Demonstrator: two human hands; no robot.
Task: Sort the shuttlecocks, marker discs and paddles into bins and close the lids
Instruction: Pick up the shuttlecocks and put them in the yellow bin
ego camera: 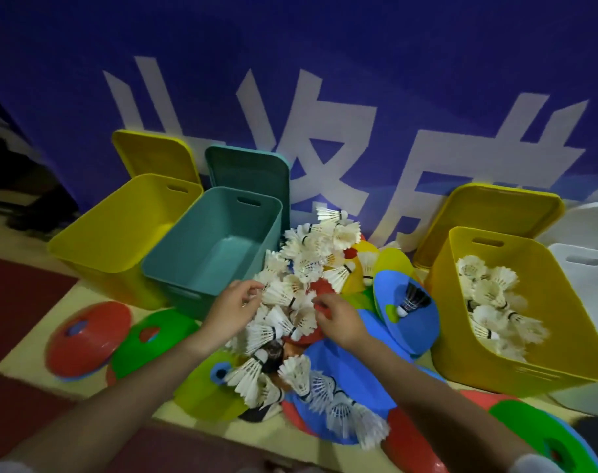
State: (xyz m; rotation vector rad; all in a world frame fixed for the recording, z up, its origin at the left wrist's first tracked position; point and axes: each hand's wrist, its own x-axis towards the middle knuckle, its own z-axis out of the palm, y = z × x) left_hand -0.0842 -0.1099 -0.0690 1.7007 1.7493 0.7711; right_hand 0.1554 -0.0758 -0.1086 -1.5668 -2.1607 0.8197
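A heap of white shuttlecocks (307, 261) lies on coloured marker discs in the middle of the floor. My left hand (231, 307) reaches into the heap from the left, its fingertips pinching the feathers of a shuttlecock (278, 295). My right hand (338, 319) reaches in from the right with curled fingers among the feathers; what it holds is hidden. A yellow bin (543, 367) on the right holds several shuttlecocks. A teal bin (174, 268) and a second yellow bin (96, 247) stand open on the left. A dark shuttlecock (411, 298) sits on a blue disc (423, 332).
A yellow lid (154, 155) and a teal lid (249, 172) lean on the blue banner wall behind their bins; another yellow lid (495, 206) leans behind the right bin. A white bin (594, 295) stands far right. A red disc (89, 336) and a green disc (147, 343) lie at the left.
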